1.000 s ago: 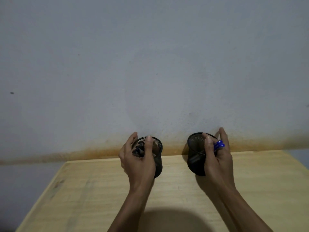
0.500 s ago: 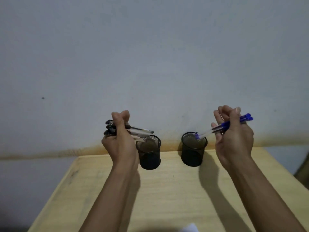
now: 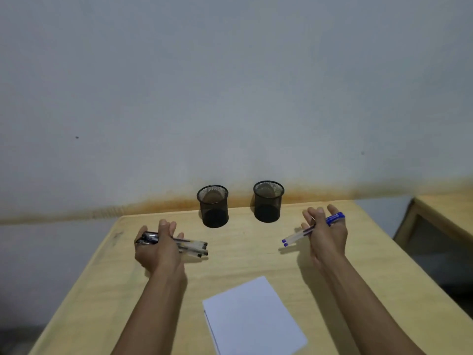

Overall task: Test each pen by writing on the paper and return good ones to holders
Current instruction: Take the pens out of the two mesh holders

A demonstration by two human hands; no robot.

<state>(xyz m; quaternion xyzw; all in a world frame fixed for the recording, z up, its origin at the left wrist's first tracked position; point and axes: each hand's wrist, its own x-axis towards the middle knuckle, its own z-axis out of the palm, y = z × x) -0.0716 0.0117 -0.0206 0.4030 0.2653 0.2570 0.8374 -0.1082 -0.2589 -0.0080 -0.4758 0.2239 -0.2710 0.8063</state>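
Note:
Two black mesh pen holders stand at the table's far edge, the left holder [image 3: 213, 206] and the right holder [image 3: 268, 201]; both look empty. My left hand [image 3: 160, 249] grips a bundle of black pens [image 3: 193, 247] low over the table, in front and left of the left holder, tips pointing right. My right hand [image 3: 325, 233] holds a few blue pens [image 3: 298, 235] to the right of the right holder, tips pointing left and down. A white pad of paper [image 3: 252, 316] lies on the table near me, between my forearms.
The wooden table [image 3: 245, 254] stands against a pale wall [image 3: 230, 98] with a rusty stain along its base. A second wooden table [image 3: 445, 213] stands to the right, across a gap. The left table edge drops to the floor.
Both hands lifted the pens out of the holders, then came down and toward me to just above the table. The view tilted down, bringing the paper into sight.

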